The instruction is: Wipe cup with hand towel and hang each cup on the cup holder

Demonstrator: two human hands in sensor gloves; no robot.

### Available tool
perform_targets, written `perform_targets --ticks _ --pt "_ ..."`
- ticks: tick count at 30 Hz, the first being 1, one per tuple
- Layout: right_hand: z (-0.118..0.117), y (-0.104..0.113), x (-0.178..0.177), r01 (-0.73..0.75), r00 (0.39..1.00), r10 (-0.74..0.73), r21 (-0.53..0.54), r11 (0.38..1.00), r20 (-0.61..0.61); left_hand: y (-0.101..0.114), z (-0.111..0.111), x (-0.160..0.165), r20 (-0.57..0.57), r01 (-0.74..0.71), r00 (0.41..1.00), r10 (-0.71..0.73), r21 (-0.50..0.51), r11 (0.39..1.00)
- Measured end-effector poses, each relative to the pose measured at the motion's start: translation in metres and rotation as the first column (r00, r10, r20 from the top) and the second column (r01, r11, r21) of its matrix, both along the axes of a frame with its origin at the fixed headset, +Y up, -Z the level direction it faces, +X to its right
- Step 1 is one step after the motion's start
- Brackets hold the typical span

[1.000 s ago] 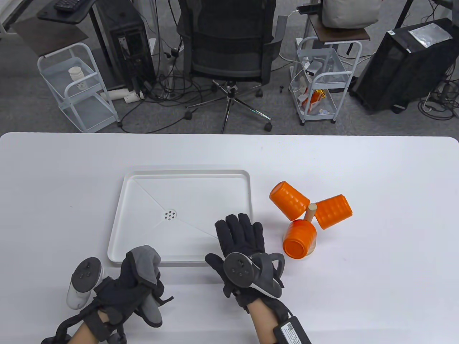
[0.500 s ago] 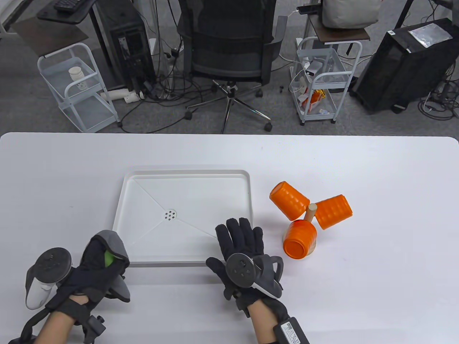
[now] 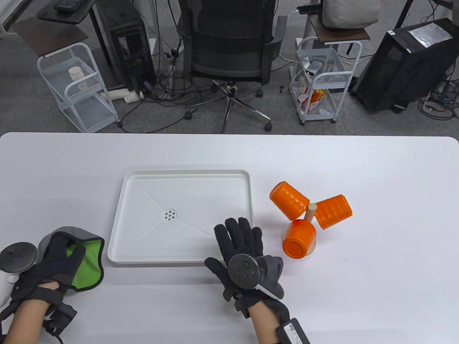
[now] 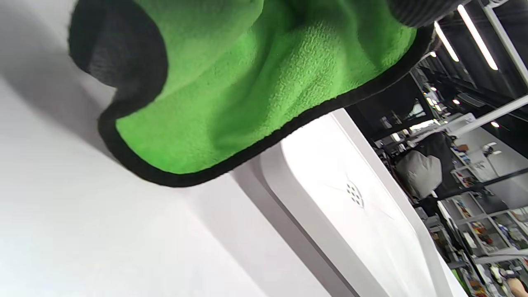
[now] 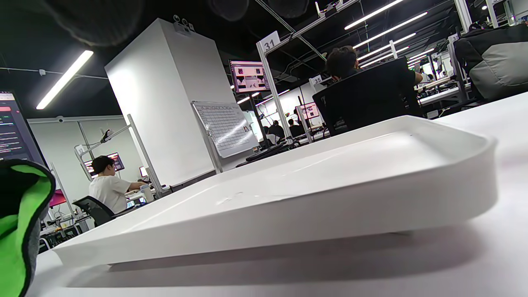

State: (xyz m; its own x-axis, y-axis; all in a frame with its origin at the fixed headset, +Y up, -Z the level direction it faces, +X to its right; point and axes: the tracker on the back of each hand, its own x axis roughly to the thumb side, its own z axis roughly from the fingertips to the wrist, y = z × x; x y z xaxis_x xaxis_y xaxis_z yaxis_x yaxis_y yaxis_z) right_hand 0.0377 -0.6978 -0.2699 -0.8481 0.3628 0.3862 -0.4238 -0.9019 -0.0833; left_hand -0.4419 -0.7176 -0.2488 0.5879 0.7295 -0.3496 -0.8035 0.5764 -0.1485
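1. The left hand sat at the near left of the table, fingers curled round the hand towel, which was grey outside and green inside with a dark hem.
2. In the left wrist view the towel hung bunched just above the table surface, its hem near the tray's corner.
3. The right hand lay flat with fingers straight and spread, holding nothing; its fingertips overlapped the near right rim of the white tray.
4. The tray, with a small drain at its centre, lay between the two hands and the far table edge.
5. Three orange cups hung on the wooden cup holder, right of the tray and just beside the right hand, apart from it.
6. Beyond the table: an office chair, two white wire carts, and computer towers on the floor.
7. The right wrist view showed the tray's rim close up and the towel at left.
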Motion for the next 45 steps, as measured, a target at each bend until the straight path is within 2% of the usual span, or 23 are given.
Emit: perform_targets --ticks 3,6,11,19,25,29,33,38,45 --pt "0.001 0.000 0.000 0.005 1.000 -0.005 0.006 1.000 -0.001 -0.002 0.002 -0.008 -0.026 -0.001 1.000 0.000 -0.035 0.999" --pt "0.001 0.000 0.000 0.007 1.000 -0.007 0.005 1.000 -0.003 -0.002 0.003 -0.015 -0.030 0.044 0.998 -0.047 -0.109 0.993" --pt "0.002 0.000 0.001 0.011 1.000 -0.011 0.004 1.000 0.000 0.003 0.002 -0.019 -0.030 0.128 0.990 -0.134 -0.153 0.980" --pt "0.002 -0.001 0.001 0.020 1.000 -0.020 -0.002 1.000 -0.004 0.017 0.002 -0.031 -0.049 0.154 0.986 -0.159 -0.097 0.983" --pt "0.001 -0.001 0.002 0.024 1.000 -0.024 -0.017 1.000 -0.007 0.020 0.004 -0.043 -0.095 0.110 0.989 -0.116 -0.073 0.991" --pt "0.000 -0.001 0.002 0.029 1.000 -0.029 -0.024 0.999 -0.010 0.022 0.006 -0.043 -0.079 0.124 0.989 -0.129 -0.059 0.990" --pt "0.000 0.000 0.001 0.023 1.000 -0.023 -0.025 0.999 -0.011 0.029 0.005 -0.020 -0.016 0.171 0.985 -0.170 0.037 0.985" --pt "0.000 -0.001 0.000 0.004 1.000 -0.004 -0.024 1.000 -0.008 0.038 0.001 0.036 0.110 0.280 0.948 -0.299 0.161 0.947" --pt "0.001 -0.001 -0.003 -0.015 1.000 0.015 -0.024 1.000 -0.008 0.026 -0.006 0.113 0.255 0.303 0.901 -0.352 0.210 0.929"
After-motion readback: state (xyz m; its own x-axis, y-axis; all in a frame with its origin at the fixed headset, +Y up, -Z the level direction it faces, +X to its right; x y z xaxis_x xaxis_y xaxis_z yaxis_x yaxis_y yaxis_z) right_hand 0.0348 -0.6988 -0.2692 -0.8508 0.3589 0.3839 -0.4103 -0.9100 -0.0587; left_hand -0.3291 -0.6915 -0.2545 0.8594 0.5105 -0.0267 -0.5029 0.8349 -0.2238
